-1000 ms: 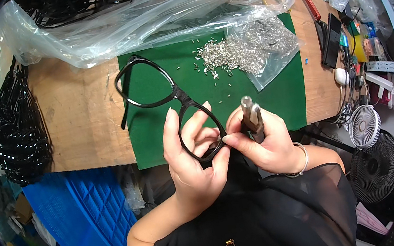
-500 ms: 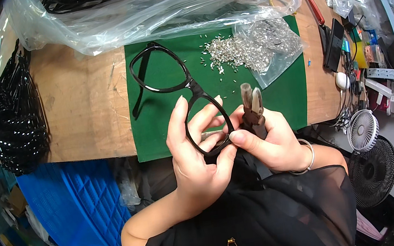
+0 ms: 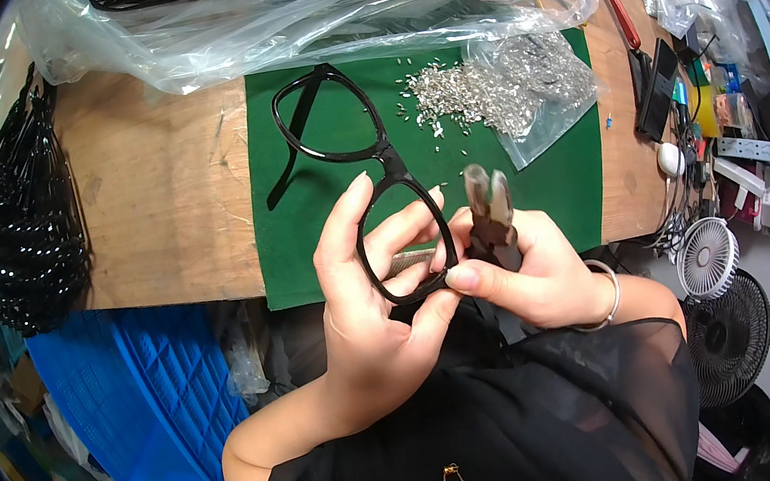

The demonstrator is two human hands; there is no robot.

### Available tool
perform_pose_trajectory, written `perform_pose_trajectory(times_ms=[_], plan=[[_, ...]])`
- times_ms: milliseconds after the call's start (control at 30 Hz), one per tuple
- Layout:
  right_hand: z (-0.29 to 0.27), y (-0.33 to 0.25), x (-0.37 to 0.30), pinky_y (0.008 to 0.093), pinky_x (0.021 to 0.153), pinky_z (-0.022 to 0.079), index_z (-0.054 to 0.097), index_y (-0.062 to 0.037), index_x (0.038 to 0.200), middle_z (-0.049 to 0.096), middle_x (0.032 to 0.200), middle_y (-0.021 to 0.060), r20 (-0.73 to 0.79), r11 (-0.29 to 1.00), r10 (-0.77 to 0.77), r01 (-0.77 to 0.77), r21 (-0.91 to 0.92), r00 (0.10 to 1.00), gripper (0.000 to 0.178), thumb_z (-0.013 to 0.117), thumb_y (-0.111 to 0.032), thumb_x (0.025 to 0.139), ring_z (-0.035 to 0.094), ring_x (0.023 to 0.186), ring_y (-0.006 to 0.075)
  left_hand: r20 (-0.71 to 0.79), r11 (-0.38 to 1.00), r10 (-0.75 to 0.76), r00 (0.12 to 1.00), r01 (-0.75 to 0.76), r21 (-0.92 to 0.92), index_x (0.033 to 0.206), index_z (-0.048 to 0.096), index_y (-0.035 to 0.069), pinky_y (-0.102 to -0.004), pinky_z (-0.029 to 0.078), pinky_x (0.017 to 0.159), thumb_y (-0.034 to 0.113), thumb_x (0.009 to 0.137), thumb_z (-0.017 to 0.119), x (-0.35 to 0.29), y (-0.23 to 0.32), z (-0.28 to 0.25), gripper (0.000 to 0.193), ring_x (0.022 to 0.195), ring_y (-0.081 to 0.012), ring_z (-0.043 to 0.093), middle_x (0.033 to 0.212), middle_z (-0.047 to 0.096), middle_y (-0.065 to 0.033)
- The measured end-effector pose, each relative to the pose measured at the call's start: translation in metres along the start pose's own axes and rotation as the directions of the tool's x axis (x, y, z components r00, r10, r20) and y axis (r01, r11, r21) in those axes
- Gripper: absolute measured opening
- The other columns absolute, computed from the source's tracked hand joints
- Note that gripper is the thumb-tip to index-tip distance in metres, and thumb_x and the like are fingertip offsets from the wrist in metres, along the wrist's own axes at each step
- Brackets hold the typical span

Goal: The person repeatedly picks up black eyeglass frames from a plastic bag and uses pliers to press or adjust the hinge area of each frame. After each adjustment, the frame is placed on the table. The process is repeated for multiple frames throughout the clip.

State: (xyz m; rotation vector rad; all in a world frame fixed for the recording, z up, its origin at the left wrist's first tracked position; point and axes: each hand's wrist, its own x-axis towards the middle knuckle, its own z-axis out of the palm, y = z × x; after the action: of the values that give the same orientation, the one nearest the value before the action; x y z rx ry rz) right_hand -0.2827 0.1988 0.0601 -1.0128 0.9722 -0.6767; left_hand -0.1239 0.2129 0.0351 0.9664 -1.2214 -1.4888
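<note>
Evidently two-handed work. Left hand [image 3: 366, 327] grips the near rim of a glossy black plastic spectacle frame [image 3: 383, 150], fingers curled behind the opening; frame slants over a flat green mat [image 3: 331, 238], far rim up and to the left. Should that pinch slacken, the frame could twist or drop; squeezed hard, the rim might bend. Right hand [image 3: 547, 272] closed round brown-and-silver metal pliers [image 3: 493, 231], jaws parted, thumb at the frame's corner: a careless tilt could scratch the gloss.

Surface: bundle of shiny black slender pieces [image 3: 24, 227] on a brown wooden tabletop [image 3: 160, 183]; large clear plastic bag [image 3: 306, 30] along the far side; heap of tiny silvery pieces [image 3: 458, 97] by a small clear bag [image 3: 529, 146].

Room: blue plastic crate [image 3: 123, 405] low left; small white fan [image 3: 707, 256], larger black fan [image 3: 730, 330] right.
</note>
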Motion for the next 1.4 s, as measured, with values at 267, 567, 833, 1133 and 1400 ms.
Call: perform_pose_trajectory(times_ms=[267, 567, 833, 1133, 1400], plan=[[0.005, 0.007, -0.002, 0.0205, 0.072, 0.039, 0.047, 0.0019, 0.106, 0.050, 0.086, -0.0004, -0.061, 0.993, 0.029, -0.022, 0.112, 0.998, 0.026, 0.057, -0.012, 0.086, 0.045, 0.080, 0.0055, -0.048, 0.986, 0.158, 0.986, -0.154, 0.068, 0.132, 0.011, 0.001, -0.0338, 0.049, 0.086, -0.014, 0.069, 0.061, -0.001, -0.007, 0.007, 0.082, 0.109, -0.0258, 0.051, 0.122, 0.043, -0.0231], [0.001, -0.006, 0.003, 0.0236, 0.074, 0.040, 0.054, -0.0032, 0.091, 0.054, 0.085, -0.0013, 0.069, 0.949, 0.181, -0.192, 0.251, 0.981, 0.018, 0.058, -0.020, 0.086, 0.047, 0.079, 0.0063, 0.066, 0.998, 0.006, 0.998, -0.002, -0.057, 0.133, 0.008, 0.005, -0.0330, 0.048, 0.086, -0.013, 0.071, 0.060, 0.003, 0.006, -0.006, 0.083, 0.106, -0.0233, 0.053, 0.124, 0.044, -0.0212], [-0.020, -0.027, -0.004, 0.0395, 0.075, 0.045, 0.050, 0.0031, 0.102, 0.058, 0.089, 0.0206, 0.300, 0.811, 0.295, -0.072, -0.580, 0.907, 0.032, 0.052, -0.024, 0.086, 0.057, 0.086, 0.0360, 0.119, 0.985, -0.153, 0.981, 0.162, -0.067, 0.135, 0.005, 0.008, -0.0257, 0.052, 0.076, -0.013, 0.072, 0.061, 0.004, 0.018, -0.017, 0.087, 0.092, -0.0194, 0.061, 0.124, 0.044, -0.0221], [-0.019, -0.018, -0.003, 0.0432, 0.062, 0.048, 0.054, 0.0056, 0.084, 0.059, 0.071, 0.0225, 0.200, 0.659, 0.271, -0.029, -0.752, 0.942, 0.029, 0.058, -0.023, 0.082, 0.059, 0.068, 0.0389, 0.162, 0.969, -0.228, 0.960, 0.241, -0.062, 0.135, 0.001, 0.006, -0.0278, 0.051, 0.079, -0.014, 0.074, 0.057, 0.007, 0.017, -0.016, 0.085, 0.097, -0.0240, 0.059, 0.127, 0.039, -0.0244], [-0.048, 0.013, 0.000, 0.0418, 0.071, 0.046, 0.049, 0.0082, 0.107, 0.058, 0.082, 0.0230, 0.103, 0.539, 0.008, 0.083, -0.838, 0.995, 0.044, 0.057, -0.027, 0.081, 0.058, 0.080, 0.0369, 0.084, 0.954, -0.299, 0.951, 0.298, 0.017, 0.135, 0.004, 0.005, -0.0261, 0.051, 0.076, -0.014, 0.075, 0.055, 0.014, 0.016, -0.012, 0.081, 0.089, -0.0201, 0.061, 0.123, 0.042, -0.0226]])
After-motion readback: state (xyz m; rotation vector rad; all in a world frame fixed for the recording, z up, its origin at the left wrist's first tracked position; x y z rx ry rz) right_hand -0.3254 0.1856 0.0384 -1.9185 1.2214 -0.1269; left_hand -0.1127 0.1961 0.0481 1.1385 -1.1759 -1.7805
